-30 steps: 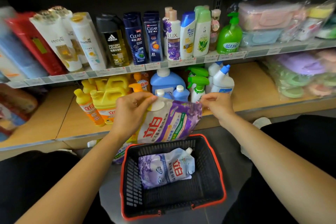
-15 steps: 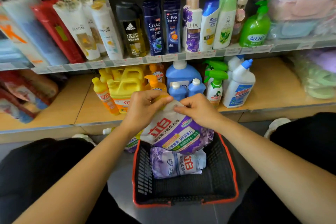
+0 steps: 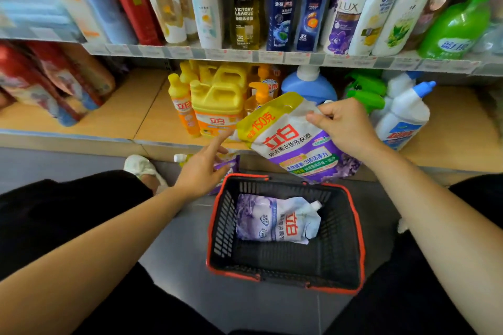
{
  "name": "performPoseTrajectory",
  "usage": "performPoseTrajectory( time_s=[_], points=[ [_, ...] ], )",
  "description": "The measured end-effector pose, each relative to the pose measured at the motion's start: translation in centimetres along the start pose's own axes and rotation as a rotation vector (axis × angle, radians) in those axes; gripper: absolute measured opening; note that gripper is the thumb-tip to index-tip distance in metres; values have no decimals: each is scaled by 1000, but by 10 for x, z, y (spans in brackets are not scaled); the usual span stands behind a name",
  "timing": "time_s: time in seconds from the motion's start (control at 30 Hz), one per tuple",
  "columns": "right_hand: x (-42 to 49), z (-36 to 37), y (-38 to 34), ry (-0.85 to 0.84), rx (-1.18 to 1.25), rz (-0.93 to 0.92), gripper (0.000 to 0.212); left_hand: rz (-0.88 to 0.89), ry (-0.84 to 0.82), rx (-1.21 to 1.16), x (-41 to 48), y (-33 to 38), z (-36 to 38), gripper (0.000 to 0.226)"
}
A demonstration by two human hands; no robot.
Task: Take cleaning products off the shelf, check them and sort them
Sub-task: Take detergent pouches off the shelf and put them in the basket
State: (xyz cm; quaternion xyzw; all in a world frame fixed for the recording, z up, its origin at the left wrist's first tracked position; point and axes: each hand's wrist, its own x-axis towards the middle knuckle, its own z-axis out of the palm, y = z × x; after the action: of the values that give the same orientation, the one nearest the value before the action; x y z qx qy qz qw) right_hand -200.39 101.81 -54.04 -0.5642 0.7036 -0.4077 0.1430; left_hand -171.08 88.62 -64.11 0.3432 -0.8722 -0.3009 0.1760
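Note:
My right hand (image 3: 343, 125) pinches the top edge of a purple and white detergent pouch (image 3: 291, 141) with a yellow corner, held tilted above the black basket with a red rim (image 3: 356, 228). A second, paler purple pouch (image 3: 275, 220) lies flat inside the basket. My left hand (image 3: 204, 168) hangs with straight fingers to the left of the held pouch, its fingertips close to the pouch's lower left corner. Under that hand a third pouch (image 3: 226, 163) with a white cap lies on the floor by the shelf base.
The lower wooden shelf (image 3: 141, 114) carries yellow detergent jugs (image 3: 217, 98), a blue bottle (image 3: 310, 84), green spray bottles (image 3: 364, 92) and a white toilet cleaner bottle (image 3: 402, 117). Shampoo bottles (image 3: 283, 3) line the upper shelf. My knees flank the basket on the grey floor.
My left hand has let go of the pouch and dropped to the left. My right hand now holds the pouch alone, lifted and turned face up. The camera has moved closer.

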Motion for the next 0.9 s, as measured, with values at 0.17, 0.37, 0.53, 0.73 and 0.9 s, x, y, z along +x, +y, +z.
performPoseTrajectory(
  time_s=[0.17,0.37,0.53,0.73,0.9],
  points=[
    [18,15,9,-39,-33,7,51,-69,50,16,-2,-27,32,104],
    [35,34,18,-88,-14,24,53,-224,-242,217,-8,-74,64,81],
    [40,54,24,-135,30,59,42,-271,-317,82,-12,-79,72,68],
    [39,91,34,-289,-11,81,36,-373,-408,56,-30,-81,57,61],
    [30,139,44,-345,7,125,46,-437,-543,-91,-49,-86,47,59]
  ],
)
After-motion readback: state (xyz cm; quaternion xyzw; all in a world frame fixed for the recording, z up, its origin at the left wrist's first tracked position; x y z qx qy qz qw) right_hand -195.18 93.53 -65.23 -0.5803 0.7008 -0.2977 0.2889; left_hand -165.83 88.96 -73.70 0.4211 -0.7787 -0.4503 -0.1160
